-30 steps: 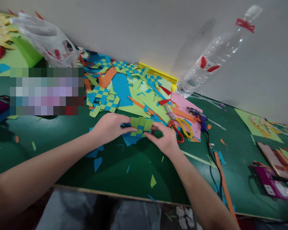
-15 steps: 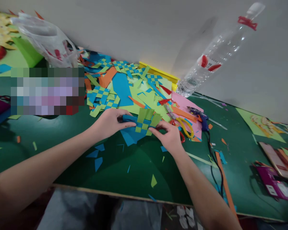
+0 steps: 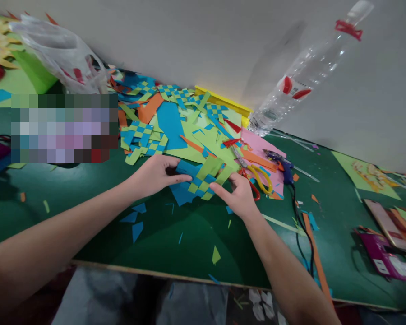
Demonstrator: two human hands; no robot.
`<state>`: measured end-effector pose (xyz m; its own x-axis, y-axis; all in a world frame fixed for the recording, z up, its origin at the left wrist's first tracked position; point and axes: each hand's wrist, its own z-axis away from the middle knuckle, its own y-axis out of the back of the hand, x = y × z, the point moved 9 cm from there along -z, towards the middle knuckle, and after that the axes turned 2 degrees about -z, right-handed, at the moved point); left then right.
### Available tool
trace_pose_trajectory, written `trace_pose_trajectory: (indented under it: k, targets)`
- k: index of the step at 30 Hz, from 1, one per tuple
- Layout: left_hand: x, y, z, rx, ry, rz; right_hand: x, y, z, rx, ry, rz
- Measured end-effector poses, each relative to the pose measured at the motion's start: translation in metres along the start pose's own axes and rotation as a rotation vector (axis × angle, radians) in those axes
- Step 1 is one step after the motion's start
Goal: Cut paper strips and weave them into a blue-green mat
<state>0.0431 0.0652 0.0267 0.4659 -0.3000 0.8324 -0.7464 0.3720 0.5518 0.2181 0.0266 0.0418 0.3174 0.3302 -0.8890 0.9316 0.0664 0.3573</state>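
Between my two hands is a piece of woven paper (image 3: 206, 178), its blue and light green strips crossing in a checkered pattern. My left hand (image 3: 160, 174) pinches its plain blue end between thumb and fingers. At the green-stripped end, my right hand (image 3: 238, 192) grips it, thumb on the near face and fingers behind. Under the weave a blue paper sheet (image 3: 181, 194) lies on the green table (image 3: 189, 234). Just right of my right hand are scissors (image 3: 260, 176) with yellow and red handles.
Behind the hands lie finished-looking checkered weaves (image 3: 142, 135) among paper scraps. A clear plastic bottle (image 3: 307, 76) leans at the wall. A blue glue gun (image 3: 286, 171) with a black cord lies on pink paper (image 3: 253, 140). A purple box (image 3: 382, 257) and a phone (image 3: 387, 223) sit right.
The woven paper has tipped so that more of its checkered face shows, and its green strips lean to the right. Both hands keep hold of it in nearly the same place.
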Motion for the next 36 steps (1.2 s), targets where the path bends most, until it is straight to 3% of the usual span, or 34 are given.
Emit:
trace_pose_trajectory:
  k: [3,9,16,22,28,32,36]
  targets:
    - [0.001,-0.005,0.0,-0.051,0.007,0.055,0.003,0.005,0.0,0.065,-0.015,0.008]
    - [0.003,0.001,0.0,0.004,0.001,-0.065,0.001,0.016,0.002,0.158,-0.024,0.148]
    - [-0.001,0.002,-0.001,-0.013,0.01,-0.062,0.0,0.02,0.001,0.174,-0.019,0.272]
    - [-0.001,0.005,-0.002,0.019,-0.012,-0.076,-0.001,0.018,0.001,0.158,-0.015,0.216]
    - [0.003,0.013,-0.001,0.101,-0.004,0.041,0.006,0.015,0.0,0.125,-0.077,0.052]
    - [-0.009,0.013,-0.001,0.148,0.094,0.241,0.012,0.02,-0.001,0.169,-0.135,0.005]
    - [-0.018,-0.006,-0.001,0.008,0.176,0.423,0.016,0.023,0.0,0.208,-0.167,-0.032]
